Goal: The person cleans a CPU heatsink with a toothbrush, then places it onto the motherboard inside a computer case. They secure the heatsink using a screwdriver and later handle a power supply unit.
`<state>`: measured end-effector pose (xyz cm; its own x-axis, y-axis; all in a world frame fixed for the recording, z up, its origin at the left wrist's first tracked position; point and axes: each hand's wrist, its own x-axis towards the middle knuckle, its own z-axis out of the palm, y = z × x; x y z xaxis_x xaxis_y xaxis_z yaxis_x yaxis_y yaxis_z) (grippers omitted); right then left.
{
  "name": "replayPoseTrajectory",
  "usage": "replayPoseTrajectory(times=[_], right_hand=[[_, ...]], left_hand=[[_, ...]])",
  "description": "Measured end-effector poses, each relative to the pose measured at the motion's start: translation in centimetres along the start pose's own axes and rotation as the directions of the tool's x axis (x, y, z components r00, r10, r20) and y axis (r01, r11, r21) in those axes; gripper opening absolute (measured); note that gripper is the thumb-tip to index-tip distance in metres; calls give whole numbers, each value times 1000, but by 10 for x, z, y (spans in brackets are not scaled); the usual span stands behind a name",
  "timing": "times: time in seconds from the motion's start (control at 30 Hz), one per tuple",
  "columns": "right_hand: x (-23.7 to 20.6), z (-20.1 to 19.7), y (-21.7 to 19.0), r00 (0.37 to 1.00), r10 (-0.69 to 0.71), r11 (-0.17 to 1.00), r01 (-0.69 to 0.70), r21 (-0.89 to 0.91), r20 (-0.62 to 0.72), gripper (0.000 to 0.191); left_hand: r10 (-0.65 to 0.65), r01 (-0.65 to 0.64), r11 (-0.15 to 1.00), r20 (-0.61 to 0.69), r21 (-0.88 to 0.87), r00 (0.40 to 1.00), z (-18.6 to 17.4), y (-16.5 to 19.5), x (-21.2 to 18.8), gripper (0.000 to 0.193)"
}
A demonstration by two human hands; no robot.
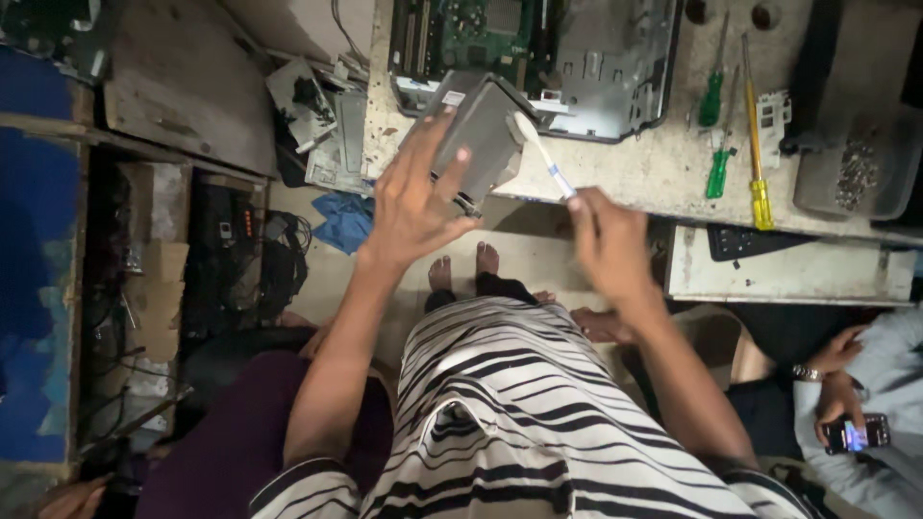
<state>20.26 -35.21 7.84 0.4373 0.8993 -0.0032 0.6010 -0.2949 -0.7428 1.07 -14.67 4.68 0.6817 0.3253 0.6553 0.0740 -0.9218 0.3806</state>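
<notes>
My left hand [415,197] grips a grey metal box-shaped computer part [478,135], held tilted above the front edge of the workbench. My right hand [608,235] holds a white and blue toothbrush [541,154] by its handle. The brush head rests against the upper right face of the grey box. Both forearms reach forward over my striped shirt.
An open computer case with a green circuit board [538,53] lies on the stained workbench [654,163]. Two green screwdrivers [713,135] and a yellow one [755,144] lie to the right, beside a tray of screws [856,173]. Another person's hands hold a phone [856,432] at lower right.
</notes>
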Motion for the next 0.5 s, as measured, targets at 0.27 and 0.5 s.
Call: replayPoseTrajectory(times=[0.27, 0.5], right_hand=[[4, 1, 5, 993, 115, 992, -116, 45, 23, 18], [20, -4, -1, 996, -17, 995, 8, 99, 88, 21]], left_hand=[[-302, 296, 948, -41, -114, 952, 11, 0, 0, 124], [-592, 283, 421, -25, -862, 806, 29, -4, -1, 120]])
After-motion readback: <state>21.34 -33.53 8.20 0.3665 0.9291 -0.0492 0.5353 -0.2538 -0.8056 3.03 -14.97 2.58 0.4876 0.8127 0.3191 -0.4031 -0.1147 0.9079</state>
